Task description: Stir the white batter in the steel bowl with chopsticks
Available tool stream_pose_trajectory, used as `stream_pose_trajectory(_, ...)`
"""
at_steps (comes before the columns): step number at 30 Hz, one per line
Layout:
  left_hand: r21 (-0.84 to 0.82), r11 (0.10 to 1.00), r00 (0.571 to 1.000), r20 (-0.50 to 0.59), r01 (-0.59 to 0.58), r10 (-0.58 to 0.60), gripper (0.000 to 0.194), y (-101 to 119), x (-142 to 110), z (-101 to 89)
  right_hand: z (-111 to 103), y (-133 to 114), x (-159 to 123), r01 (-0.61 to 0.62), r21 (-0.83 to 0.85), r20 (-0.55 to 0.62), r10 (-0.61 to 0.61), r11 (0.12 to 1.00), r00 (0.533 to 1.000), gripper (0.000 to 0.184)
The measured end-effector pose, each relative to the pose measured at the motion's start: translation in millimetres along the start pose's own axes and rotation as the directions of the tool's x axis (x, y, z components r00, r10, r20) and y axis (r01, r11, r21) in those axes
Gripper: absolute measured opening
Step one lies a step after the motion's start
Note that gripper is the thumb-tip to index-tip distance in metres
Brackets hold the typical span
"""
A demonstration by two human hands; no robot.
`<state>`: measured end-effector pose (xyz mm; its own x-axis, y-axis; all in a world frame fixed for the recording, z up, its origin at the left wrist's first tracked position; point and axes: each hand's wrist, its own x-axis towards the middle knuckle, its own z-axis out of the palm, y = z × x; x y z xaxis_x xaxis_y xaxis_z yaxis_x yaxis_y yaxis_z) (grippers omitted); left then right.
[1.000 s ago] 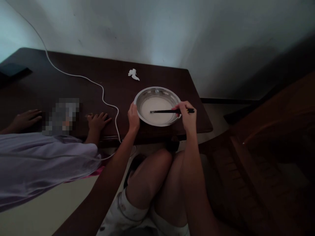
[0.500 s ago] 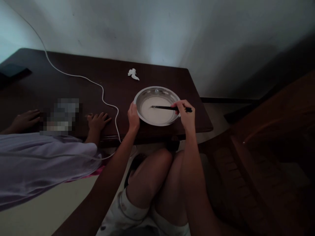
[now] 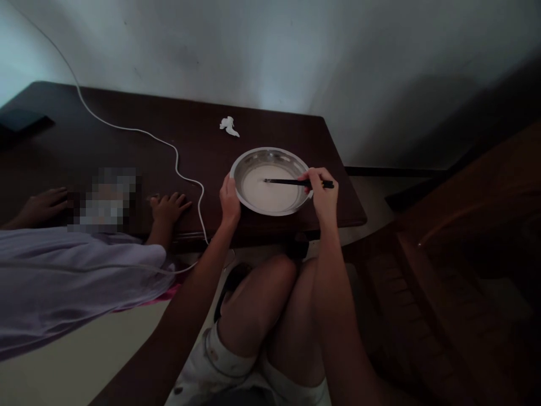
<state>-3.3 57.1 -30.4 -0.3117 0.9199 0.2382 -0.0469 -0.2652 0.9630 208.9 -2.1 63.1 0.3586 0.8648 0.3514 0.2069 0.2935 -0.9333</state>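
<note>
A round steel plate (image 3: 253,159) with a pale white liquid in it sits near the front edge of a dark wooden table (image 3: 274,127). My left hand (image 3: 229,202) grips the plate's left rim. My right hand (image 3: 323,194) is closed on dark chopsticks (image 3: 287,181), held level, with their tips over the liquid near the plate's middle.
A white cable (image 3: 177,163) snakes across the table to the left of the plate. A crumpled white scrap (image 3: 229,127) lies behind the plate. Another person in a light sleeve (image 3: 80,276) rests a hand (image 3: 167,207) on the table's front edge. A dark wooden chair (image 3: 456,270) stands at right.
The chopstick tips have shifted within the liquid, from lower left toward the plate's middle, and my right hand has risen slightly. My left hand has stayed on the rim.
</note>
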Motion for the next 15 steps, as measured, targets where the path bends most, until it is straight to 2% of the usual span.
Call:
stream_pose_trajectory(3,-0.001,1.000,1.000,0.006,0.002,-0.002,0.045,-1,0,-0.5,-6,2,5,-0.029,0.019,-0.196,0.032,0.999,0.980,0.038)
stream_pose_trajectory(4,-0.004,1.000,1.000,0.008,0.000,0.000,0.046,-1,0,-0.6,-6,3,6,-0.043,0.041,-0.223,0.051,0.998,0.973,0.039)
stream_pose_trajectory(5,-0.006,1.000,1.000,0.006,-0.001,0.001,0.047,-1,0,-0.6,-6,4,6,-0.054,0.062,-0.216,0.066,0.997,0.974,0.040)
stream_pose_trajectory(7,-0.005,1.000,1.000,0.002,-0.002,0.002,0.047,-1,0,-0.6,0,7,7,-0.061,0.085,-0.117,0.070,0.995,0.991,0.040)
stream_pose_trajectory(10,-0.003,1.000,1.000,0.008,-0.012,0.012,0.045,-2,1,-0.6,11,9,10,-0.009,0.054,0.029,0.008,0.998,1.000,0.038)
stream_pose_trajectory(12,-0.016,1.000,1.000,0.015,-0.021,0.021,0.045,-2,1,-0.5,13,10,14,0.034,0.008,0.006,-0.034,0.999,0.999,0.037)
stream_pose_trajectory(15,-0.020,1.000,1.000,0.008,-0.016,0.017,0.047,-4,1,-0.1,10,11,23,0.047,-0.018,-0.154,-0.050,0.999,0.987,0.042)
